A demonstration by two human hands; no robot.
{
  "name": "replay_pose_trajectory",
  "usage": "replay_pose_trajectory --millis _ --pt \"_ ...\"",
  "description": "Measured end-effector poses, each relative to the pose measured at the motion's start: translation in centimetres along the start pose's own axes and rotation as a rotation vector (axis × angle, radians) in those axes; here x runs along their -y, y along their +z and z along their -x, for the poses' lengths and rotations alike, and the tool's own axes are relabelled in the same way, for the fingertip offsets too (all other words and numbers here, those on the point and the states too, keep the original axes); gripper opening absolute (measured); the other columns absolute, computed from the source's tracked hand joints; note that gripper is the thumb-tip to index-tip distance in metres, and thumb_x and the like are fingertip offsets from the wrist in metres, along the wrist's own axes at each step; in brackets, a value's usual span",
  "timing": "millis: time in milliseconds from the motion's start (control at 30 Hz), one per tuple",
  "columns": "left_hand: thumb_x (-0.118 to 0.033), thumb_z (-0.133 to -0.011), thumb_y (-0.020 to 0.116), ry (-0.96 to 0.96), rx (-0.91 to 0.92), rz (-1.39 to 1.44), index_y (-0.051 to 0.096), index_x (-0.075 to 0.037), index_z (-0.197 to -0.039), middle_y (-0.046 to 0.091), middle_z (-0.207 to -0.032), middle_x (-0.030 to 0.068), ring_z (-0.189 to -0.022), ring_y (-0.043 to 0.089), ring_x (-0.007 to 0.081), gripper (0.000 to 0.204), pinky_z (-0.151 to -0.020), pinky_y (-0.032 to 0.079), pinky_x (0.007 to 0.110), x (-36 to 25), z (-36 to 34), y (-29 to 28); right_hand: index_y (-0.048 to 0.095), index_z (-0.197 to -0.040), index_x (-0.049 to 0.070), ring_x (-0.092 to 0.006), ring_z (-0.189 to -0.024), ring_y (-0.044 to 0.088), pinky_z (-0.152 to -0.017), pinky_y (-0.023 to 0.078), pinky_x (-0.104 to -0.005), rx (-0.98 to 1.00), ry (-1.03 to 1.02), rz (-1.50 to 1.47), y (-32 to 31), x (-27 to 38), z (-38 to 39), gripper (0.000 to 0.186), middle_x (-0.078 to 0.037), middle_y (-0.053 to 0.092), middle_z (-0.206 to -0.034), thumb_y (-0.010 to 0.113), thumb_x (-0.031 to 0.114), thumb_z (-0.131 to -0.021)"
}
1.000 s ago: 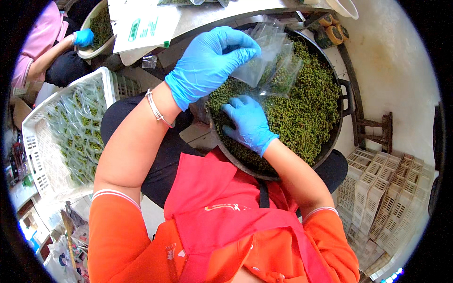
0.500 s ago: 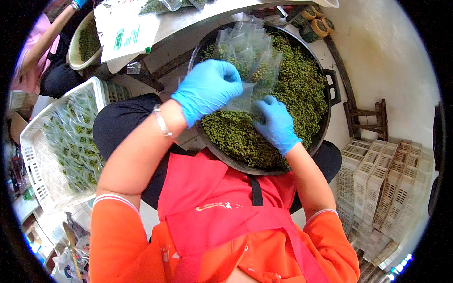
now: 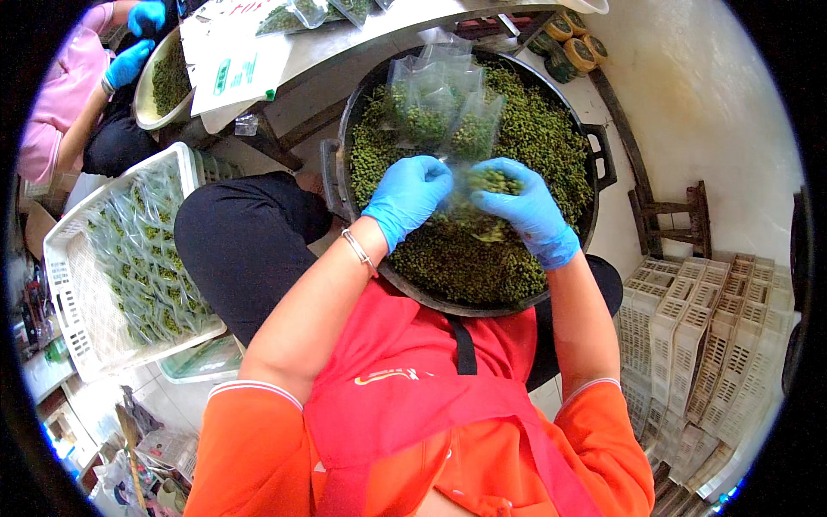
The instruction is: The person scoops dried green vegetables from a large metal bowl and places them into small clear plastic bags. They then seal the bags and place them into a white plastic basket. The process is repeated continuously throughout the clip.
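Both of my hands wear blue gloves above a wide black pan (image 3: 343, 142) heaped with small green peppercorn clusters (image 3: 551, 129). My left hand (image 3: 408, 198) is closed in a pinch on the edge of a clear plastic bag (image 3: 454, 200), which is smeared by motion. Right beside the bag's mouth, my right hand (image 3: 530, 215) curls around a handful of green peppercorns (image 3: 493, 182). Several more clear plastic bags (image 3: 435, 90) lie overlapped on the heap, just beyond my hands. The pan rests at my lap, between my knees.
On my left a white plastic crate (image 3: 82, 323) holds rows of filled bags. A metal table (image 3: 370, 43) with bags and a printed sheet stands ahead. A co-worker in pink (image 3: 65, 129) sits far left by a bowl (image 3: 145, 99). White crates (image 3: 689, 336) are stacked right.
My left hand has come down and nearer with the bag. My right hand has lifted out of the heap with peppercorns in it. The co-worker's gloved hands have come into view.
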State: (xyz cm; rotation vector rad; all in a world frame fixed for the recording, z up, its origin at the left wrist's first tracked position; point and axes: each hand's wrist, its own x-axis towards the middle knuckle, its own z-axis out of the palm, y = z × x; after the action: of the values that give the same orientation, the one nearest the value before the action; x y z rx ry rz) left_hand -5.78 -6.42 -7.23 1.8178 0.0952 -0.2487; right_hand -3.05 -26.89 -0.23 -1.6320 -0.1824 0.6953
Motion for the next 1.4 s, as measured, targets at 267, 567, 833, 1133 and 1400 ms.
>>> replay_pose_trajectory --millis 267,567,833,1133,1400 --pt "-0.016 -0.094 0.068 -0.047 -0.146 0.226 0.07 0.002 -0.11 0.071 -0.09 0.0045 -0.077 0.061 0.0088 0.025 -0.07 0.051 0.026 -1.5 1.2 0.0 0.058 -0.127 0.001 -0.042 -0.108 0.062 -0.097 0.05 -0.0411 -0.195 -0.291 0.882 1.6 0.0 -0.3 0.047 -0.023 0.06 -0.121 0.075 0.014 -0.084" --pt "-0.013 -0.094 0.068 0.024 -0.173 0.227 0.068 0.002 -0.115 0.069 -0.093 0.0022 -0.08 0.06 0.0076 0.026 -0.072 0.051 0.025 -1.0 2.2 -0.1 0.064 -0.114 0.004 -0.0301 -0.096 0.069 -0.082 0.055 -0.0366 -0.291 -0.272 0.595 3.6 0.0 1.1 0.034 -0.017 0.068 -0.105 0.077 0.011 -0.083" --pt "-0.01 -0.092 0.069 0.114 -0.163 0.246 0.068 -0.001 -0.119 0.066 -0.091 -0.0008 -0.078 0.057 0.0058 0.028 -0.07 0.05 0.023 -2.7 4.9 0.5 0.063 -0.099 -0.002 -0.0194 -0.076 0.061 -0.073 0.051 -0.0331 -0.208 -0.031 0.292 1.5 -2.7 -0.4 0.03 -0.013 0.066 -0.086 0.078 0.017 -0.08" --pt "-0.005 -0.091 0.068 0.067 -0.176 0.403 0.062 -0.004 -0.107 0.061 -0.086 -0.0011 -0.077 0.056 0.0059 0.017 -0.07 0.049 0.023 -1.2 4.1 -0.2 0.064 -0.118 -0.003 -0.0104 -0.088 0.06 -0.081 0.05 -0.026 -0.122 0.084 -0.128 2.9 -0.2 0.1 0.034 -0.005 0.068 -0.098 0.07 0.008 -0.086" --pt "-0.003 -0.093 0.065 -0.019 -0.113 0.494 0.058 -0.004 -0.113 0.066 -0.084 0.0056 -0.068 0.064 0.0126 0.021 -0.065 0.054 0.026 -2.9 3.8 -1.6 0.058 -0.125 0.003 -0.0212 -0.102 0.064 -0.093 0.051 -0.035 -0.033 0.089 0.02 2.3 -1.0 -0.9 0.064 -0.015 0.066 -0.109 0.087 0.032 -0.075"
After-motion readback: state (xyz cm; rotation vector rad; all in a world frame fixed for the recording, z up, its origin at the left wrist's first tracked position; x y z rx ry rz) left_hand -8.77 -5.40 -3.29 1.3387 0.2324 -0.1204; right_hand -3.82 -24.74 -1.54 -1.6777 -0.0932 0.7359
